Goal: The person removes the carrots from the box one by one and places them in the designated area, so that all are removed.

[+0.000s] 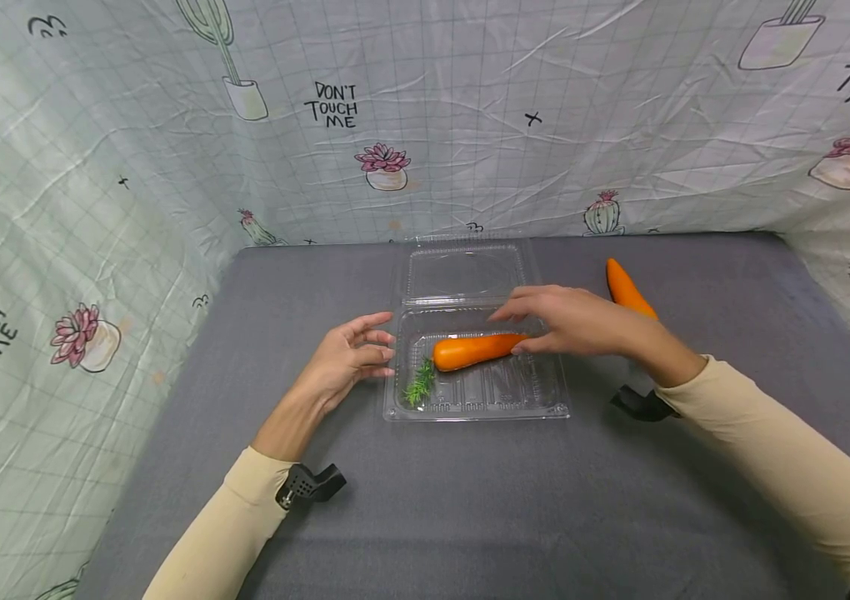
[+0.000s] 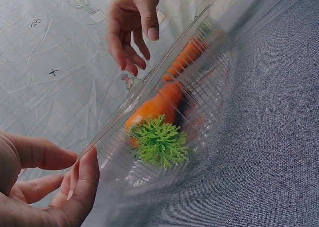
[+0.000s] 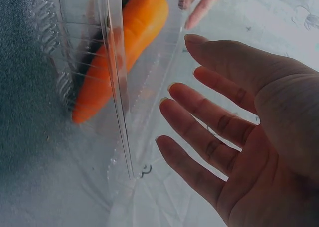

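A carrot (image 1: 470,351) lies in the clear plastic container (image 1: 496,414), its feathery green top (image 2: 158,142) towards the container's left end. At the left side, my left hand (image 1: 350,360) has its fingers loosely curved, with fingertips right at the rim. The left wrist view shows that rim passing close by the thumb and fingertips. My right hand (image 1: 571,321) hovers over the container's right side, thumb tip overlapping the carrot's narrow end in the head view. In the right wrist view its fingers (image 3: 199,117) are spread and apart from the carrot, holding nothing.
The container's hinged lid (image 1: 466,273) lies folded back behind its base. A second carrot (image 1: 626,287) lies on the grey table (image 1: 470,508), partly hidden behind the right forearm. Printed fabric (image 1: 455,108) hangs along the table's back and sides.
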A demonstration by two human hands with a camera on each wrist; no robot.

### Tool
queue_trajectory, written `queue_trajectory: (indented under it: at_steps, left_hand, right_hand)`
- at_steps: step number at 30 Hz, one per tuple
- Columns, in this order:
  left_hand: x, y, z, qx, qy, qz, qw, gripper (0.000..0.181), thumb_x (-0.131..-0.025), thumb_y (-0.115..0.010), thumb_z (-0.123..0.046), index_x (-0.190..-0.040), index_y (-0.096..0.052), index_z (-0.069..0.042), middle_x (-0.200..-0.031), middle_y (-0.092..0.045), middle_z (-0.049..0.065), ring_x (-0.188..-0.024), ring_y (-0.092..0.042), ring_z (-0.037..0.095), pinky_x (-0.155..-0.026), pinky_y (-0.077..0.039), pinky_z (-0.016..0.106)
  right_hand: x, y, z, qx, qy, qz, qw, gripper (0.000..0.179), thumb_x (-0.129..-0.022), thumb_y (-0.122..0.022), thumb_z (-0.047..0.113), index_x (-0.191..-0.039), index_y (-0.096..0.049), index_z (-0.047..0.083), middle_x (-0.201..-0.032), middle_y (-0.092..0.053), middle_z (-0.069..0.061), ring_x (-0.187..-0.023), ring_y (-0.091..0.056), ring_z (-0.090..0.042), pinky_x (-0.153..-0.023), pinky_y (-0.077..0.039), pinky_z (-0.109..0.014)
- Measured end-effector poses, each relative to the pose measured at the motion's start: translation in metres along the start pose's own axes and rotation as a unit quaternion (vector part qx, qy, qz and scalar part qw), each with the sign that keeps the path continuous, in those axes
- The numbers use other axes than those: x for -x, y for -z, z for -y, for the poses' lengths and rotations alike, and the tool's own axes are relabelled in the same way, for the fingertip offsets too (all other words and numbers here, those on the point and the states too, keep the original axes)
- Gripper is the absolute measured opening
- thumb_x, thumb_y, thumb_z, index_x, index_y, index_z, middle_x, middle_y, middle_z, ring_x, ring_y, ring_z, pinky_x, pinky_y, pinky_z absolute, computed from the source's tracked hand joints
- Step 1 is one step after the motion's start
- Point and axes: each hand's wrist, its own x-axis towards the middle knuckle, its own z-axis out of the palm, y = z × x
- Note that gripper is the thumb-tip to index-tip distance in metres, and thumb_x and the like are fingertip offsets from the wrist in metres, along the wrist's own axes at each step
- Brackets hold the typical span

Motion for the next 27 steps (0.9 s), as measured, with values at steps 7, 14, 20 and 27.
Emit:
queue_trajectory:
  at_steps: [7,14,20,27]
  left_hand:
    - [0.000,0.000,0.000,-0.001,0.002,-0.002,1.0000,0.068,-0.089,-0.060,0.015,-0.152,-0.043,-0.004,-0.110,-0.057,0.009,-0.086,-0.065,0.016,-0.076,-0.065,0.035]
    - [-0.001,0.000,0.000,0.000,0.002,0.000,1.0000,0.069,-0.089,-0.060,0.015,-0.152,-0.043,-0.004,-0.110,-0.057,0.009,-0.085,-0.065,0.016,-0.076,-0.065,0.035]
    - [0.000,0.000,0.000,0.000,0.001,0.001,1.0000,0.068,-0.089,-0.060,0.015,-0.152,-0.043,-0.004,-0.110,-0.057,0.009,-0.085,-0.065,0.015,-0.076,-0.065,0.034]
    - [-0.001,0.000,0.000,-0.002,0.002,0.000,1.0000,0.069,-0.088,-0.059,0.015,-0.152,-0.043,-0.003,-0.110,-0.057,0.009,-0.085,-0.065,0.015,-0.076,-0.065,0.034]
  right_hand:
    - [-0.009,-0.005,0.001,-0.011,0.009,0.028,0.9995,0.050,-0.090,-0.079,0.026,-0.137,-0.064,0.018,-0.132,-0.062,0.001,-0.115,-0.063,-0.021,-0.093,-0.057,-0.046]
    - [-0.020,-0.007,0.002,-0.012,0.015,0.056,0.9982,0.049,-0.091,-0.078,0.026,-0.137,-0.064,0.018,-0.135,-0.061,-0.001,-0.115,-0.063,-0.022,-0.093,-0.057,-0.045]
    - [-0.028,-0.008,0.004,-0.010,0.025,0.067,0.9974,0.047,-0.091,-0.078,0.021,-0.136,-0.065,0.018,-0.133,-0.062,-0.001,-0.114,-0.063,-0.022,-0.092,-0.057,-0.046]
    - [-0.038,-0.008,0.007,-0.010,0.030,0.084,0.9960,0.048,-0.091,-0.078,0.018,-0.137,-0.064,0.016,-0.135,-0.061,-0.001,-0.115,-0.063,-0.022,-0.095,-0.056,-0.045]
